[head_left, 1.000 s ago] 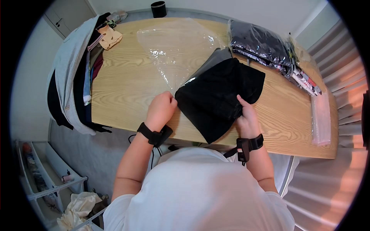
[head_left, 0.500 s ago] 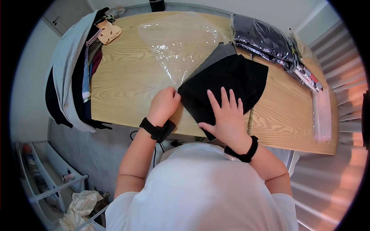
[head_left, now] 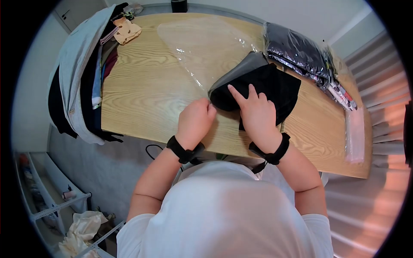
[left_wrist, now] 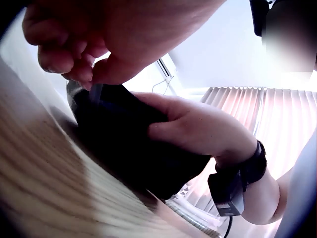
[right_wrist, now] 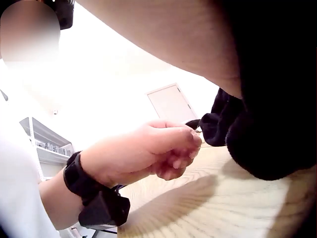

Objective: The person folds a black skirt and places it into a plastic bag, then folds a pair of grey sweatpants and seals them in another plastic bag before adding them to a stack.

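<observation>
Near the front edge of the table (head_left: 150, 86), black cloth (head_left: 284, 90), left hand (head_left: 195, 122) pinching its left edge, right hand (head_left: 260, 116) on top, pointer finger straight, clear bag (head_left: 202, 47) just behind, wood on both sides.

Garment (head_left: 286, 90) on the table (head_left: 150, 86) near its front edge, plastic sheet (head_left: 193, 47) behind and left, packages (head_left: 297, 47) behind and right, clothes (head_left: 77, 81) over the left end, bin (head_left: 179, 6) behind the table, curtain (head_left: 387, 180) far right.
</observation>
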### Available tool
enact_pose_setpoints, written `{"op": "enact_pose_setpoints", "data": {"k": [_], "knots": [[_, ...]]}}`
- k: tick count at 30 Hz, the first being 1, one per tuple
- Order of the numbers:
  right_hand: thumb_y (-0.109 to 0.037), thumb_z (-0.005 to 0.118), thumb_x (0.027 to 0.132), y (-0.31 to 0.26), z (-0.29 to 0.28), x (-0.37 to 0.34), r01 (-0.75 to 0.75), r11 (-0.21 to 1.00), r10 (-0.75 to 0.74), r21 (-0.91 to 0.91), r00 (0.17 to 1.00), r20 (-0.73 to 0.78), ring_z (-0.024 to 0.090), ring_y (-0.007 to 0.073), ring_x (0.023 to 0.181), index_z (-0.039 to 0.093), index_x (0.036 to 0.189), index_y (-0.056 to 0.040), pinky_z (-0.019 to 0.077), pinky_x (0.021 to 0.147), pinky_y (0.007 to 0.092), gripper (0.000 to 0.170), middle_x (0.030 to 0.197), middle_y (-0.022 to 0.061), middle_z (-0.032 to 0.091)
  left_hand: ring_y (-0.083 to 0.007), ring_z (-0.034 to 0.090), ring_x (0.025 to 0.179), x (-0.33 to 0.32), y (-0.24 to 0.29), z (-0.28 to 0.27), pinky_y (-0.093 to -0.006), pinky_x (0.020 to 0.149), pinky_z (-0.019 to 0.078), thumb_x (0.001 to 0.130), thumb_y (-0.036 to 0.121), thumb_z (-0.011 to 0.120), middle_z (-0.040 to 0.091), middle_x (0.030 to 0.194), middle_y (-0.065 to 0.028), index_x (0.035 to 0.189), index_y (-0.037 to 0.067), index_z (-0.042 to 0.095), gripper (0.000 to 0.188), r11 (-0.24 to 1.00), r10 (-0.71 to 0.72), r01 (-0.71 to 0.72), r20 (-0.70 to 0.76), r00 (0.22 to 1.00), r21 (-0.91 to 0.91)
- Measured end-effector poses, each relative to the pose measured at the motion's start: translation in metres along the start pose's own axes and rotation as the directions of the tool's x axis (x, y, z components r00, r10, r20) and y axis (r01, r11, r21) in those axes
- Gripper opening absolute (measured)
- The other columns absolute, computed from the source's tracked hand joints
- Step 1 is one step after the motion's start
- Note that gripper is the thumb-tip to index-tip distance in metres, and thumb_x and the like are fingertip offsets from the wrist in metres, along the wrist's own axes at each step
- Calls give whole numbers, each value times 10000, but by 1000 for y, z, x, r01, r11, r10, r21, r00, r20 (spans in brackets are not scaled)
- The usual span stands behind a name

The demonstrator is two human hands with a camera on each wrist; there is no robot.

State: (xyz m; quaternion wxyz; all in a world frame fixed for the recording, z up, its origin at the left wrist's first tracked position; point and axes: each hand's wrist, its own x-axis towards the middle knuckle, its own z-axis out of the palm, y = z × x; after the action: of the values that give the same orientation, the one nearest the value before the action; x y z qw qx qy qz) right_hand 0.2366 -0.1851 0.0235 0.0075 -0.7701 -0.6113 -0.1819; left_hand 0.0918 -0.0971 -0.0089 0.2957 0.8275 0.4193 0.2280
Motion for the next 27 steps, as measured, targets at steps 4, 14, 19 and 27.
{"op": "enact_pose_setpoints", "data": {"k": [4, 14, 19, 27], "knots": [[-120, 535, 777, -13, 6, 5, 3, 1000, -4, -25, 999, -53, 567, 225, 774, 511, 1278, -290, 456, 583, 351, 529, 1145, 160, 561, -400, 572, 698, 0, 3, 3, -466, 627, 450, 834, 173, 531, 593, 712, -215, 748, -18, 576, 214, 998, 64, -64, -42, 997, -8], [-178, 551, 792, -27, 19, 16, 103, 993, -92, -65, 982, 165, 520, 258, 859, 395, 1385, -244, 443, 534, 345, 617, 1334, 186, 460, -403, 567, 704, -4, -9, -1, -478, 626, 449, 829, 177, 523, 593, 728, -218, 745, -15, 578, 216, 993, 36, -42, 60, 998, 114], [-192, 594, 754, -28, 13, 20, 200, 975, -208, 96, 975, 84, 536, 230, 840, 436, 1355, -159, 462, 539, 311, 623, 1322, 193, 466, -409, 563, 715, -2, -12, -2, -479, 630, 446, 834, 184, 513, 590, 733, -222, 755, -13, 576, 221, 994, 34, -40, 66, 997, 98], [-128, 635, 790, 74, 28, -12, -287, 253, 607, 924, 791, 79, 493, 245, 1115, 473, 1209, -6, 378, 961, 385, 465, 1177, 130, 534, -385, 590, 731, -1, -32, -11, -481, 654, 470, 853, 217, 489, 617, 752, -199, 747, 5, 590, 257, 986, -46, 25, 126, 991, 167]]}}
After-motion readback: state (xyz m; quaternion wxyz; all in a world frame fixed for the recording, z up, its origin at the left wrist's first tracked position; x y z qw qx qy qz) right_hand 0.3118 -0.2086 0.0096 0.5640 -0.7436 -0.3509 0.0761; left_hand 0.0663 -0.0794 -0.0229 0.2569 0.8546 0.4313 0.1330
